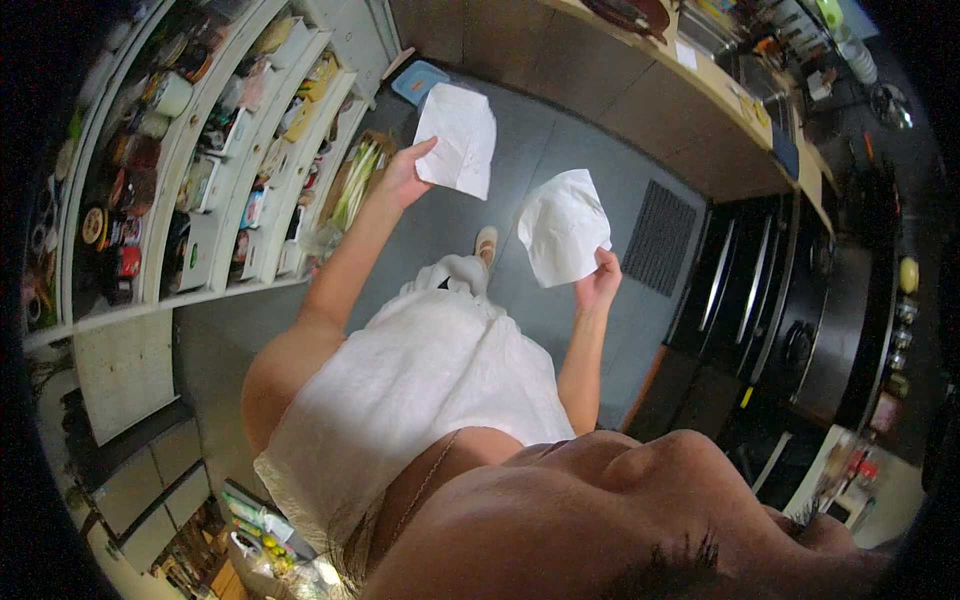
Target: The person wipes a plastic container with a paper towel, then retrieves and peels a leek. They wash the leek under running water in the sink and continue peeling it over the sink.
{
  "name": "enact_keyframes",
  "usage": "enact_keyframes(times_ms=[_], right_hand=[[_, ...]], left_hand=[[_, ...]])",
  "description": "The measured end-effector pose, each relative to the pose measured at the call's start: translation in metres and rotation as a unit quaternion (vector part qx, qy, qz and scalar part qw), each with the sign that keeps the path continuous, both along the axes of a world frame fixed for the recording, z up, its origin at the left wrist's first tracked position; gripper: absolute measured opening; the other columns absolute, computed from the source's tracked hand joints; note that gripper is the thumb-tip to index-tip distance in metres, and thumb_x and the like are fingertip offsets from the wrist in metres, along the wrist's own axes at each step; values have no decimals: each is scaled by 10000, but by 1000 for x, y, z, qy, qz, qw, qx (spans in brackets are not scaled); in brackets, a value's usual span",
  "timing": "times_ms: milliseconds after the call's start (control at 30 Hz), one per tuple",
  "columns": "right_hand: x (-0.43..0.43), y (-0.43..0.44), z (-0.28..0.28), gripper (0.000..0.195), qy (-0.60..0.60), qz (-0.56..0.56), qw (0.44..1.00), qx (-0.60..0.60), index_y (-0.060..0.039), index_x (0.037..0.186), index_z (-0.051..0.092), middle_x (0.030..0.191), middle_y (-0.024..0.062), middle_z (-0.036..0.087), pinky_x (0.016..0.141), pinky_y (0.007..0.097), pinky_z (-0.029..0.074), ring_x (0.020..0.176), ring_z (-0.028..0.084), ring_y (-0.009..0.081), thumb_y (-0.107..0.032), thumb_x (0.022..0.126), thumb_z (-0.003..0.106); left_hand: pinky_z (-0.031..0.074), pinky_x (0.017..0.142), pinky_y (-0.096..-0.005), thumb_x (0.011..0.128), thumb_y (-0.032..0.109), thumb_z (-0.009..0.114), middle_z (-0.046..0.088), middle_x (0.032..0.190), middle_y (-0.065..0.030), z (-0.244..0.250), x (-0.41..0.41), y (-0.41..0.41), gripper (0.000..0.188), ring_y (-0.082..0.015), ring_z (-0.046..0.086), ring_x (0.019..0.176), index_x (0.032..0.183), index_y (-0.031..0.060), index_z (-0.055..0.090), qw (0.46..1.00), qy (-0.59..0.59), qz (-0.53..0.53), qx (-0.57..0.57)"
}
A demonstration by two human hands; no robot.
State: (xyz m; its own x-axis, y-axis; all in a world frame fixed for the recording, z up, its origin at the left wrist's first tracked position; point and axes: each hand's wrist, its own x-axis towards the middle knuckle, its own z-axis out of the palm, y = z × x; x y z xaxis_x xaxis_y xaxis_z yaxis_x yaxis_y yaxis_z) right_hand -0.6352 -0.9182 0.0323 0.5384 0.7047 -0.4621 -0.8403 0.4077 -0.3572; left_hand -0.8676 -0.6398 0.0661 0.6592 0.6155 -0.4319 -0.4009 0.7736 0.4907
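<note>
My left hand (409, 174) pinches the lower left edge of a white paper sheet (457, 141), which looks like a paper towel with a crease down it. In my right hand (598, 280) is a second white sheet (564, 225), crumpled and of similar look, gripped at its lower right corner. Both sheets are held up in front of me over the grey floor (517, 150), with a gap between them. The fingers behind each sheet are partly hidden.
Open shelves (217, 165) packed with jars, packets and bins stand on the left. By their base sits a box of long green vegetables (356, 180). A blue bin (418, 81) is ahead. A counter (720, 82) and black ovens (739, 277) line the right, near a dark floor mat (660, 236).
</note>
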Motion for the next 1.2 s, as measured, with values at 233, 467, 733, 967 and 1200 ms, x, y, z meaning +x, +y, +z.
enact_keyframes(times_ms=[233,467,733,967,1200], right_hand=[[141,147,21,425,-23,47,998,-20,67,1189,481,1220,171,535,990,473,391,1134,506,323,-69,789,515],[287,299,12,300,-28,30,997,-61,44,1121,538,1143,149,579,968,442,411,1069,542,296,-75,846,557],[440,516,8,307,-134,66,988,-29,-9,1159,511,1081,97,597,811,348,510,971,592,220,-38,858,561],[500,719,46,247,-747,11,654,-124,11,1034,566,942,144,594,774,366,434,843,544,248,-99,818,614],[495,877,-64,242,-872,150,418,-205,14,1004,526,1026,252,483,715,485,482,835,573,430,-67,781,572]], left_hand=[[427,951,-400,883,138,537,553,1197,-154,-12,107,106,411,-267,544,1100,1237,-52,448,996,38,77,-34],[421,959,-407,886,142,516,553,1203,-158,-16,191,165,415,-272,543,1101,1237,-69,446,989,72,106,-71],[424,947,-400,888,140,508,553,1204,-157,-40,281,264,394,-273,541,1102,1228,-54,466,960,98,249,-86],[443,862,-338,817,236,614,580,1091,-123,-70,364,322,443,-238,572,988,1171,-14,522,895,316,285,135],[430,808,-314,805,322,615,600,990,-80,-42,442,385,448,-179,570,907,1093,-17,562,907,256,333,-38]])
